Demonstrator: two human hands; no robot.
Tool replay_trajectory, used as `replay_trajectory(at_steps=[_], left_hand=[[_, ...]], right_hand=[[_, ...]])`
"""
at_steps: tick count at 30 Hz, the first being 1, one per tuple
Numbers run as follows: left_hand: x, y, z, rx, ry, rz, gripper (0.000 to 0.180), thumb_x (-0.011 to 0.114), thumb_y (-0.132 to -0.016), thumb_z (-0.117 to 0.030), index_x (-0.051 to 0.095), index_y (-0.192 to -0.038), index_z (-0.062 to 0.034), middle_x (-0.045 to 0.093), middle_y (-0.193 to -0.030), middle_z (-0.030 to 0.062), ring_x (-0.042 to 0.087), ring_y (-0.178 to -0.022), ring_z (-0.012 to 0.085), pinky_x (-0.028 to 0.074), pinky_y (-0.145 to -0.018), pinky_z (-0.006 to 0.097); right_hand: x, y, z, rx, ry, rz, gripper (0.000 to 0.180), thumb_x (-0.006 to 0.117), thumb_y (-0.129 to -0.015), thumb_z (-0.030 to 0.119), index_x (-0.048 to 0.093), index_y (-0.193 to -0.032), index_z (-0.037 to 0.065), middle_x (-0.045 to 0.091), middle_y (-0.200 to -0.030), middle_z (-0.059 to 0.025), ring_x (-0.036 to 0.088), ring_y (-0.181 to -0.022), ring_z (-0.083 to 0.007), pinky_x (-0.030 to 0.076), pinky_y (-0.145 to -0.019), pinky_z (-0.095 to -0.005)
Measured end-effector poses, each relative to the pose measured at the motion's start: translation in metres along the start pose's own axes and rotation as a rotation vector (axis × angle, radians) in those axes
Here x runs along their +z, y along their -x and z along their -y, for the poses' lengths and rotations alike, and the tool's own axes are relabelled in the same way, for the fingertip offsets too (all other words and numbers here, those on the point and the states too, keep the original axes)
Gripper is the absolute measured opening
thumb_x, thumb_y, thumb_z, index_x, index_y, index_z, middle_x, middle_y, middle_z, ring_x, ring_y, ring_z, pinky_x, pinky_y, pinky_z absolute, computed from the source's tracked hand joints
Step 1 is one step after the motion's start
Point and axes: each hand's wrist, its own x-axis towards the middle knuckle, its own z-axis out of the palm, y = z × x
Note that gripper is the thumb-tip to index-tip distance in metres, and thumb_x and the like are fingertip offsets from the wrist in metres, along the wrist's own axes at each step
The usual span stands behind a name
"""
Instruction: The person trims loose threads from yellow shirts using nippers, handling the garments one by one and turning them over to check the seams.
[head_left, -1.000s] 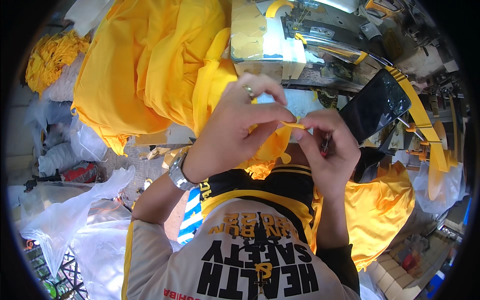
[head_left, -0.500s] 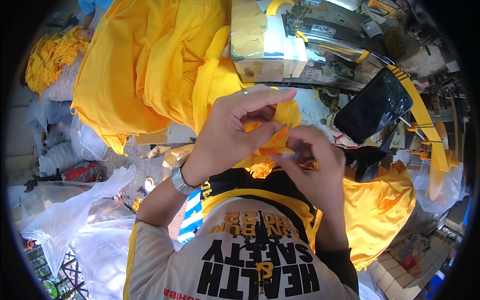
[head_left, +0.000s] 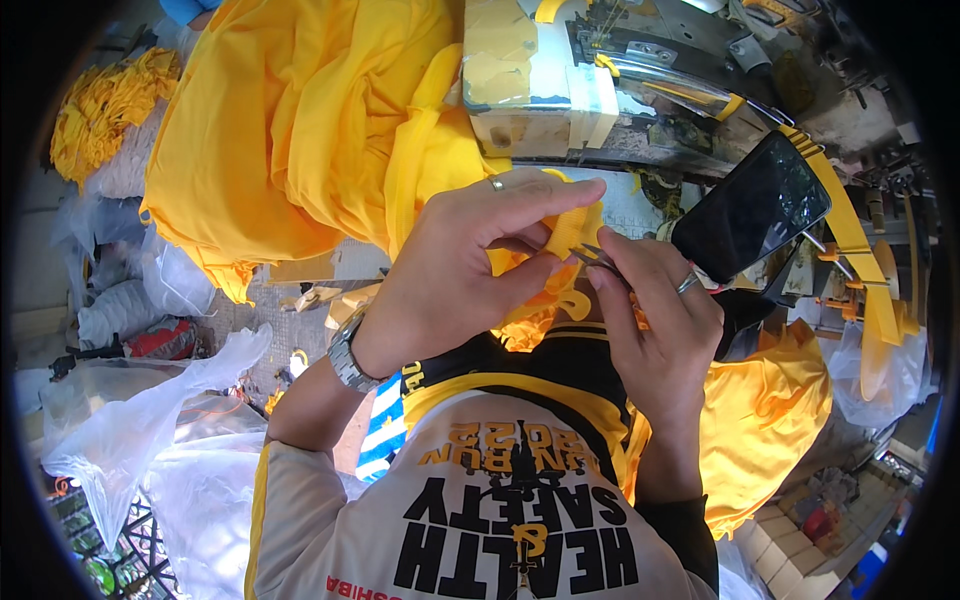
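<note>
Near the middle, my left hand (head_left: 455, 265) pinches a folded piece of yellow ribbed fabric (head_left: 570, 230) between thumb and forefinger. Small metal thread snips (head_left: 602, 260) sit in my right hand (head_left: 665, 325), their tips up against the edge of that fabric. A curled yellow strip (head_left: 574, 306) hangs just below the snips. More yellow cloth bunches under both hands, over my lap. Part of the held fabric is hidden behind my left fingers.
Heaped yellow cloth (head_left: 270, 130) lies at far left beside a taped box (head_left: 525, 80). A sewing machine (head_left: 660, 60) stands behind. To the right are a black phone (head_left: 752, 208), a hanging yellow band (head_left: 822, 170) and yellow cloth (head_left: 770, 420). Plastic sheeting (head_left: 130, 400) is at left.
My right hand, blurred before, has shifted slightly right and turned, and the snips now show clearly at the fabric's edge. My left hand keeps its pinch, almost in place.
</note>
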Motion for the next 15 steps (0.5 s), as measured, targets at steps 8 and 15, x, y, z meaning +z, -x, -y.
replay_trajectory(at_steps=[8, 15], left_hand=[[0.0022, -0.0013, -0.0015, 0.064, -0.139, -0.029, 0.062, 0.065, -0.072, 0.016, 0.061, -0.128, -0.008, 0.064, -0.105, 0.0088, 0.062, -0.075, 0.0111, 0.052, -0.069, 0.023], [0.0019, -0.0025, -0.0052, 0.082, -0.172, -0.017, 0.06, 0.066, -0.072, 0.016, 0.061, -0.127, -0.0081, 0.065, -0.107, 0.0094, 0.063, -0.074, 0.0119, 0.053, -0.069, 0.024]], right_hand=[[-0.0001, 0.0006, 0.001, -0.016, 0.037, -0.011, 0.026, 0.072, -0.076, 0.0, 0.067, -0.101, 0.0, 0.064, -0.084, -0.0094, 0.06, -0.065, -0.0226, 0.049, -0.056, -0.0318], [-0.0005, -0.0014, 0.0013, -0.028, 0.023, -0.014, 0.026, 0.072, -0.076, -0.002, 0.067, -0.101, -0.001, 0.064, -0.083, -0.0104, 0.061, -0.064, -0.0229, 0.049, -0.056, -0.0307]])
